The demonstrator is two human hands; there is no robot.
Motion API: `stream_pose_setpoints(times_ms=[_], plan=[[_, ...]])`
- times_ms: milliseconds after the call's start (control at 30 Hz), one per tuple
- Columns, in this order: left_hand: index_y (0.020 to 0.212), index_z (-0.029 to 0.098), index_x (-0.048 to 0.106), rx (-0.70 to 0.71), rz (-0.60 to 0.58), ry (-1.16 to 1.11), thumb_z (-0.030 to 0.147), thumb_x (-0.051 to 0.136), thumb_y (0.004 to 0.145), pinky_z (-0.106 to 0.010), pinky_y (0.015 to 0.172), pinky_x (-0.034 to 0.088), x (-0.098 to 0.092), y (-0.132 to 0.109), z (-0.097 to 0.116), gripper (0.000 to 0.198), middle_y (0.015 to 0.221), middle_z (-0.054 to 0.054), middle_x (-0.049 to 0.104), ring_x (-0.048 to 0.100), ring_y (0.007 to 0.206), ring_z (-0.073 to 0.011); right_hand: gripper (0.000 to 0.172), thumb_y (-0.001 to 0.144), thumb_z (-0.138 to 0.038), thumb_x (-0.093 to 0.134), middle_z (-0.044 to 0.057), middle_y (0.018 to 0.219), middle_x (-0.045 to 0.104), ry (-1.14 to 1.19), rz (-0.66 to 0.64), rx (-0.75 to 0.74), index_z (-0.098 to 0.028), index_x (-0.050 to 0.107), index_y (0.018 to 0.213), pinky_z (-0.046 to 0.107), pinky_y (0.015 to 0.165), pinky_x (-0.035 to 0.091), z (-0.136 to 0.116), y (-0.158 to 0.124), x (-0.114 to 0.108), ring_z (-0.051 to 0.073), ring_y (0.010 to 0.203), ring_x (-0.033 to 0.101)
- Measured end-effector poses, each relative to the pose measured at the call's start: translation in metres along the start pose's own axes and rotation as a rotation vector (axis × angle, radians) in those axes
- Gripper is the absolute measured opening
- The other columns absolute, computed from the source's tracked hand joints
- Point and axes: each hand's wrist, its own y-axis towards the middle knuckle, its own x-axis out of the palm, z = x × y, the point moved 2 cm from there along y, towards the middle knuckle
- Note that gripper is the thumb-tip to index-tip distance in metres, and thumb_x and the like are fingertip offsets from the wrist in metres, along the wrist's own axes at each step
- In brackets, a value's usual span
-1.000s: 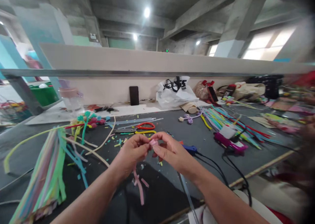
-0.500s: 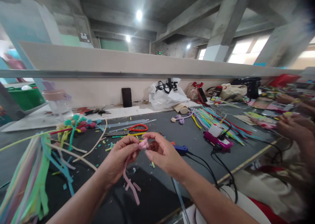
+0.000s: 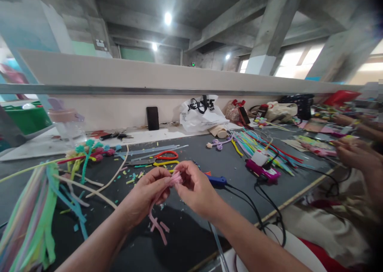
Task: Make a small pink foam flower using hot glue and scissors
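Above the dark tabletop, my left hand pinches a folded, soft pink strip between thumb and fingers. From the other side, the fingertips of my right hand close on the same pink bundle. Below my left hand, a longer pink piece with short cut bits hangs or lies; I cannot tell which. Just beyond my hands are scissors with red-orange handles and a yellow-handled tool. A blue-handled corded tool lies right of my right hand, its tip hidden.
Bundled pastel strips and small coloured flower pieces lie left. At right are a magenta power strip, its cables and more strips. A phone and white bag stand behind. A co-worker's hands are far right.
The fingers of my right hand have closed in on the pink bundle, which now looks more drawn out. The view has shifted slightly.
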Motion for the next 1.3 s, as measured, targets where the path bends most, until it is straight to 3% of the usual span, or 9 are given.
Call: stream_pose_setpoints(times_ms=[400,667,900,1100,1300], plan=[[0.075,0.015,0.054,-0.004,0.022,0.096,0.026,0.063,0.074,-0.015,0.041,0.021,-0.002,0.001,-0.005,0.015,0.048,0.006,0.047,0.033,0.042,-0.0031,0.007,0.074,-0.012,0.051,-0.001,0.072,0.051,-0.168,0.017,-0.020,-0.017,0.052,0.079,0.022,0.060,0.043,0.000,-0.001,0.000,0.010,0.064,0.049],[0.085,0.017,0.056,0.011,0.015,0.113,0.032,0.066,0.074,-0.017,0.046,0.030,0.000,0.000,0.002,0.021,0.060,0.004,0.053,0.042,0.049,-0.0052,0.015,0.074,-0.009,0.051,-0.001,0.075,0.052,-0.171,0.008,-0.037,-0.018,0.051,0.086,0.023,0.061,0.044,-0.002,0.001,-0.004,0.010,0.066,0.050],[0.081,0.016,0.060,0.035,0.012,0.139,0.032,0.068,0.072,-0.016,0.044,0.026,-0.005,0.002,-0.004,0.019,0.062,0.004,0.053,0.037,0.046,-0.0033,0.036,0.072,-0.008,0.054,0.002,0.091,0.053,-0.010,-0.032,-0.027,-0.020,0.044,0.104,0.025,0.071,0.047,-0.008,-0.004,-0.002,0.010,0.075,0.054],[0.083,0.015,0.062,-0.006,-0.031,0.065,0.032,0.069,0.071,-0.016,0.042,0.024,-0.009,0.002,-0.004,0.022,0.058,0.004,0.051,0.037,0.044,-0.0039,0.031,0.075,-0.013,0.056,0.000,0.084,0.055,0.025,-0.051,-0.001,-0.020,0.046,0.103,0.023,0.066,0.046,-0.009,-0.005,-0.003,0.009,0.070,0.054],[0.101,0.017,0.065,-0.001,0.007,0.208,0.033,0.068,0.072,-0.018,0.046,0.030,-0.012,0.002,-0.006,0.034,0.058,0.002,0.053,0.041,0.048,-0.0072,0.025,0.077,-0.016,0.057,-0.001,0.079,0.056,0.034,-0.046,0.023,-0.019,0.048,0.100,0.022,0.062,0.046,-0.009,-0.003,-0.007,0.009,0.067,0.054]])
